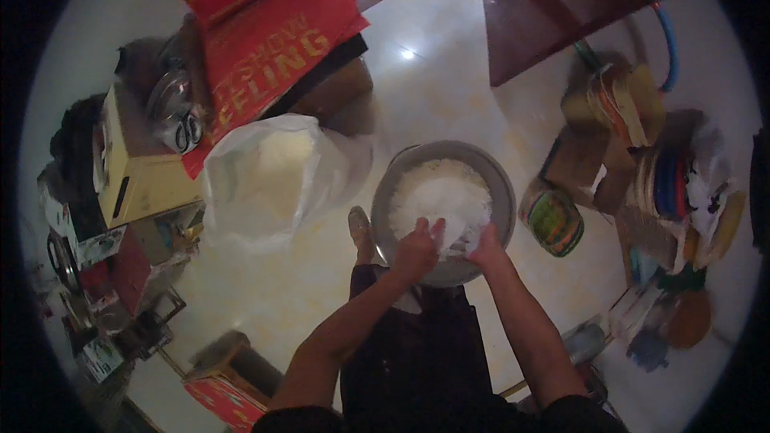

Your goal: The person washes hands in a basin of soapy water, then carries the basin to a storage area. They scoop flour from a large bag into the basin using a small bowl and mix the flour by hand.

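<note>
A round grey metal basin [442, 273] is in front of me, holding a mound of white powder or fine grain [448, 192]. My left hand [416, 252] reaches over its near edge. The fingers are spread at the white heap, with nothing seen in them. My right hand [486, 245] is at the near right side of the basin, beside a pale, translucent patch that is too blurred to name. Whether that hand grips it or the rim is unclear. Left of the basin stands a white woven sack [337, 174] with its mouth wide open.
Red printed bags [283, 54] lie over boxes at the upper left, near scissors [188, 132] and a yellowish box [150, 177]. A green patterned object [553, 222] and cardboard boxes [586, 162] stand to the right. A dark red tabletop [541, 12] juts in at the upper right.
</note>
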`<state>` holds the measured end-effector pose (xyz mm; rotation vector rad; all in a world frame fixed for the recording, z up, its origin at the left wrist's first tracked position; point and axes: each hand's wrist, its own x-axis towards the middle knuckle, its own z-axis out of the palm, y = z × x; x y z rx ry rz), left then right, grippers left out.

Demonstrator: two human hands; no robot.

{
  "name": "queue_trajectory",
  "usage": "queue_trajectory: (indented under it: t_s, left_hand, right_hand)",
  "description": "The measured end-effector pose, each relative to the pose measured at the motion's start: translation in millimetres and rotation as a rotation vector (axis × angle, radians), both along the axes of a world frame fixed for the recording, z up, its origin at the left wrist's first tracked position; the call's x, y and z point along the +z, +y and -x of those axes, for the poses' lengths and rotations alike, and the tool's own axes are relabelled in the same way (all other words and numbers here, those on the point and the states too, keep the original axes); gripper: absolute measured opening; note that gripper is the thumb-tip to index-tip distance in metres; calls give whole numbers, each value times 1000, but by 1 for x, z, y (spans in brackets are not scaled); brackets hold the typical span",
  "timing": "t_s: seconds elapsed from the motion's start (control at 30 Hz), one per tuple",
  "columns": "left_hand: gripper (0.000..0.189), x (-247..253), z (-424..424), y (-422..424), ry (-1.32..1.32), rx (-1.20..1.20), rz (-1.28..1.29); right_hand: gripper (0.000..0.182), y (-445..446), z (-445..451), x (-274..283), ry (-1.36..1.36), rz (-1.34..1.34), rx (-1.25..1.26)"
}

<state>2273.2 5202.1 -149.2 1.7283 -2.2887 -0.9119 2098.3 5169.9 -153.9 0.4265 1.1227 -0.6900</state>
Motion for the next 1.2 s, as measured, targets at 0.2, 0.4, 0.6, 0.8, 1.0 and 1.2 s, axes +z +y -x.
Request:
queue_trajectory:
  t_s: [0.2,0.4,0.6,0.8,1.0,1.2]
  left_hand:
    - [57,123,-106,-55,607,480,-130]
    - [50,96,-274,-99,565,1003,-240]
    - [54,-52,-339,-148,-481,536,6]
    - [51,-198,-362,-110,-400,356,27]
    - [54,-163,-297,-137,-306,531,-468]
    - [37,-171,-279,-130,-230,-135,-478]
  right_hand:
    - [28,-5,-11,21,348,-40,-158]
    - [17,-51,-123,91,332,591,430]
    - [11,-90,-235,114,336,666,830]
    - [10,-70,-239,82,413,543,807]
    - [9,-84,-230,78,568,595,756]
    - [11,-89,-225,91,565,661,638]
